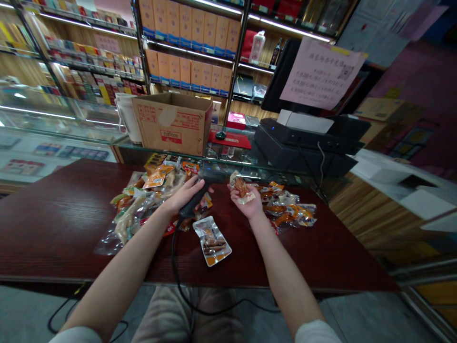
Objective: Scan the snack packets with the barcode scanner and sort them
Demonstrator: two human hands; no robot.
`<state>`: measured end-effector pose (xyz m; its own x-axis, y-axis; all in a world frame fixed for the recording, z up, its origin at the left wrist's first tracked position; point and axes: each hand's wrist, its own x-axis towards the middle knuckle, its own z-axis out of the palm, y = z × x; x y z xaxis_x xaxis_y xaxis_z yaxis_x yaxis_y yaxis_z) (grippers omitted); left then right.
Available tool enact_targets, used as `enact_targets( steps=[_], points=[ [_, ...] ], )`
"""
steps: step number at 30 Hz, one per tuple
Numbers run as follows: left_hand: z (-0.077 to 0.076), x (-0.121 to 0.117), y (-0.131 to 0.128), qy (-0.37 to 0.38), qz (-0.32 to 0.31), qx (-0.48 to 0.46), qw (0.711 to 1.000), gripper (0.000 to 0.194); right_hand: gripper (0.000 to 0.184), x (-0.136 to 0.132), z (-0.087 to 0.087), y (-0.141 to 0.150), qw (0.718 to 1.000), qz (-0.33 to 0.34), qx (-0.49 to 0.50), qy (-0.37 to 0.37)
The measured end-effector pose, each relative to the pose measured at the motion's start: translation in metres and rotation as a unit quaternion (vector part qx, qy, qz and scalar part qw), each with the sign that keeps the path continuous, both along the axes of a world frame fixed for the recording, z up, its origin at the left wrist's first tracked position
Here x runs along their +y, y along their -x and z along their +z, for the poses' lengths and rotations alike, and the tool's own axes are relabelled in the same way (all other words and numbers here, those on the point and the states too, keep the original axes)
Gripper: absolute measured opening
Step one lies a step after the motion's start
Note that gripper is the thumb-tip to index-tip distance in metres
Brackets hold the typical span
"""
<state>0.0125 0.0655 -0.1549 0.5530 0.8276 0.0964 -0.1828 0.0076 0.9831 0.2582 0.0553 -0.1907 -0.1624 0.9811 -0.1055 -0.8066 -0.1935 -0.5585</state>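
Note:
My left hand (187, 194) is wrapped round the handle of a black barcode scanner (210, 176), whose head points right. Its cable drops over the table's front edge. In my right hand (250, 202) lies a small clear packet of brown snack food (240, 185), facing the scanner head with a gap between them. Below the two hands, a silver-edged snack pouch (213, 241) lies flat on the table. A heap of packaged snacks (157, 178) spreads beside and behind my left hand. More snack packets (291, 212) lie to the right of my right hand.
The dark red table (64, 214) fronts a glass counter. On that counter stand an open cardboard box (174, 121), a mouse (220, 135) on a red mat, and a black receipt printer (303, 138) below a monitor with a pink sheet (319, 71). Stocked shelves line the back.

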Motion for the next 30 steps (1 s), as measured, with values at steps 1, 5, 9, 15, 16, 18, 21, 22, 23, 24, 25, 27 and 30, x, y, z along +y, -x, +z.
enact_targets(
  steps=[1, 5, 9, 15, 16, 18, 21, 22, 23, 24, 25, 27, 30],
  points=[
    [0.0, 0.0, -0.001, -0.002, 0.001, 0.001, 1.0, 0.053, 0.034, -0.001, 0.0, 0.001, 1.0, 0.006, 0.007, 0.0],
    [0.0, -0.003, -0.003, -0.006, 0.002, 0.006, 1.0, 0.052, 0.03, -0.001, -0.003, 0.003, 0.999, 0.0, 0.028, 0.02],
    [0.003, -0.005, -0.003, 0.003, 0.004, 0.004, 1.0, 0.054, 0.025, 0.0, -0.006, 0.003, 0.999, -0.002, 0.028, 0.031],
    [0.004, -0.005, -0.005, -0.004, -0.001, 0.015, 1.0, 0.057, 0.029, -0.001, -0.004, 0.007, 0.999, 0.021, 0.017, 0.019],
    [0.002, -0.005, -0.006, -0.007, -0.004, 0.019, 1.0, 0.057, 0.028, -0.001, -0.004, 0.007, 1.0, 0.021, 0.007, 0.015],
    [-0.001, -0.004, -0.008, -0.012, -0.005, 0.029, 0.999, 0.057, 0.025, 0.0, -0.005, 0.008, 1.0, 0.017, -0.013, 0.009],
    [-0.006, -0.003, -0.01, -0.025, 0.003, 0.038, 0.999, 0.052, 0.02, 0.0, -0.004, 0.008, 0.999, 0.004, -0.034, 0.003],
    [-0.007, -0.002, -0.011, -0.031, 0.005, 0.037, 0.999, 0.05, 0.018, 0.0, -0.004, 0.009, 0.999, -0.002, -0.041, 0.001],
    [-0.008, -0.002, -0.012, -0.036, 0.005, 0.036, 0.999, 0.048, 0.017, -0.001, -0.003, 0.009, 0.999, -0.007, -0.048, -0.001],
    [-0.008, -0.002, -0.012, -0.04, 0.005, 0.035, 0.999, 0.045, 0.016, -0.001, -0.003, 0.01, 0.998, -0.011, -0.055, -0.003],
    [-0.009, -0.001, -0.012, -0.043, 0.005, 0.037, 0.998, 0.044, 0.016, -0.001, -0.003, 0.01, 0.998, -0.016, -0.062, -0.006],
    [-0.009, 0.0, -0.012, -0.048, 0.009, 0.041, 0.998, 0.044, 0.017, 0.0, -0.003, 0.011, 0.996, -0.027, -0.084, -0.013],
    [-0.008, 0.003, -0.009, -0.048, 0.023, 0.041, 0.998, 0.049, 0.022, 0.004, -0.005, 0.005, 0.982, -0.076, -0.171, -0.04]
  ],
)
